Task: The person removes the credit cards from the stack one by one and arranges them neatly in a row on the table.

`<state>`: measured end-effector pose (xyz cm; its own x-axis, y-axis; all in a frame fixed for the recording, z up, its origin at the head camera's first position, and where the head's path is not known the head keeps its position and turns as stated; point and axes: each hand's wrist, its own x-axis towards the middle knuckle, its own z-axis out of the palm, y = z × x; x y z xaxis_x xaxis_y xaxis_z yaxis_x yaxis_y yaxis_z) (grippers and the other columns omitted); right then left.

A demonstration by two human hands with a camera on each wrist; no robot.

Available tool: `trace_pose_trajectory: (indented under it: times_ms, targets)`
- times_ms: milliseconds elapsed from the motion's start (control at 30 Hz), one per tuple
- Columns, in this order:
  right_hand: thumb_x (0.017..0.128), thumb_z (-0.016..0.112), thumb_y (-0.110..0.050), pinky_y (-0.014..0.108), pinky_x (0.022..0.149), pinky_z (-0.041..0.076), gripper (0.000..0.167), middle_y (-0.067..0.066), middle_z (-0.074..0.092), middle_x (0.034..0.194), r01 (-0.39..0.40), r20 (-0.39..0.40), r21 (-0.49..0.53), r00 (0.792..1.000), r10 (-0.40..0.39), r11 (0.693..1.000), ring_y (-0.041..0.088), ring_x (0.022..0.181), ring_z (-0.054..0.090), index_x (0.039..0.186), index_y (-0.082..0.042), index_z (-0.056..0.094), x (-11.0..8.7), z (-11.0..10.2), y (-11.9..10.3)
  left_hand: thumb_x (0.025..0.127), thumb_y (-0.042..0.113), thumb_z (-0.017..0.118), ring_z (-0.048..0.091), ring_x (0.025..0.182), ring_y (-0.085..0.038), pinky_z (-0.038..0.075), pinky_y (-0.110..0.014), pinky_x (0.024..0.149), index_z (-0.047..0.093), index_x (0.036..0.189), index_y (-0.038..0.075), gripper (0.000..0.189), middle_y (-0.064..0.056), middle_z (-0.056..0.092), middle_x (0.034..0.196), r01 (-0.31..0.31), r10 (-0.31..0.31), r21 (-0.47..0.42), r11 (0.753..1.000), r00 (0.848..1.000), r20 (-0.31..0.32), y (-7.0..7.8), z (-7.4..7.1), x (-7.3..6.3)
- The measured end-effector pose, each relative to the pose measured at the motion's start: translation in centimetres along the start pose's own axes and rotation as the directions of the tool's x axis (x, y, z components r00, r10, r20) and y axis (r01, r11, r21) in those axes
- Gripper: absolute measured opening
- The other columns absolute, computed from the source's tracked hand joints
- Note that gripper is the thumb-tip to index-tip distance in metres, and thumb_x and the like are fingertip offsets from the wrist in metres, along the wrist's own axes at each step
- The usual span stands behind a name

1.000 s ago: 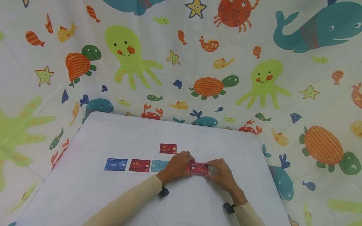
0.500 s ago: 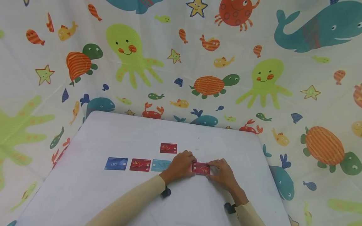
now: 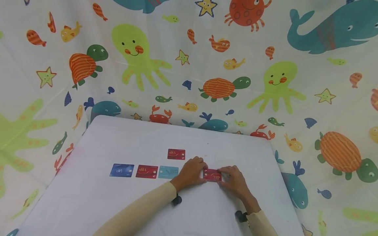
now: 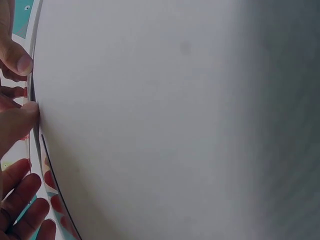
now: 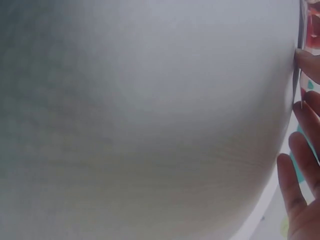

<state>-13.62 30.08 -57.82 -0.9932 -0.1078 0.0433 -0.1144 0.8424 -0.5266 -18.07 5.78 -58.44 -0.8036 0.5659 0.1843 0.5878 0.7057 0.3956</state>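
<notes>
In the head view, a red VIP card [image 3: 212,175] lies flat at the right end of a row on the white table [image 3: 147,206]. My left hand [image 3: 192,172] grips its left end between thumb and fingers. From the other side, my right hand [image 3: 235,179] pinches the right end. The card's chip is toward my left hand. Left of the hands are a light blue VIP card [image 3: 168,172], another red VIP card [image 3: 146,171] and a dark blue VIP card [image 3: 122,170]. In the right wrist view, my fingers [image 5: 305,155] spread beside the tabletop.
One more red VIP card [image 3: 176,154] lies behind the row. A curtain [image 3: 189,26] printed with sea animals hangs beyond the table's far edge. Dark wrist cameras [image 3: 241,216] sit below each hand.
Both hands have shifted slightly to the right with the red card between them, widening the space from the light blue card. The other cards keep their places.
</notes>
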Motion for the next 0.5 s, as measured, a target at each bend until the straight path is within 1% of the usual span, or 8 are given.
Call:
trace_pose_trajectory:
  times_ms: [167, 500]
  targets:
    - [0.079, 0.095, -0.020, 0.046, 0.102, 0.059, 0.052, -0.003, 0.075, 0.125, -0.029, 0.011, 0.002, 1.000, 0.029, 1.000, 0.017, 0.112, 0.060, 0.128, -0.025, 0.077, 0.09, -0.07, 0.07, 0.075, 0.048, 0.095, 0.065, 0.102, -0.010, 0.060, -0.027, 0.093, 0.076, 0.125, 0.024, 0.058, 0.006, 0.074, 0.114, 0.001, -0.001, -0.003, 1.000, 1.000, -0.010, 0.14, 0.02, 0.08]
    - [0.080, 0.095, -0.021, 0.046, 0.102, 0.059, 0.052, -0.002, 0.076, 0.126, -0.039, 0.016, -0.009, 0.999, 0.039, 0.999, 0.018, 0.112, 0.060, 0.129, -0.025, 0.077, 0.00, -0.01, 0.03, 0.077, 0.050, 0.094, 0.064, 0.100, -0.010, 0.059, -0.025, 0.093, 0.078, 0.124, 0.024, 0.056, 0.006, 0.075, 0.112, -0.007, 0.007, 0.027, 1.000, 1.000, -0.019, 0.10, 0.21, 0.10]
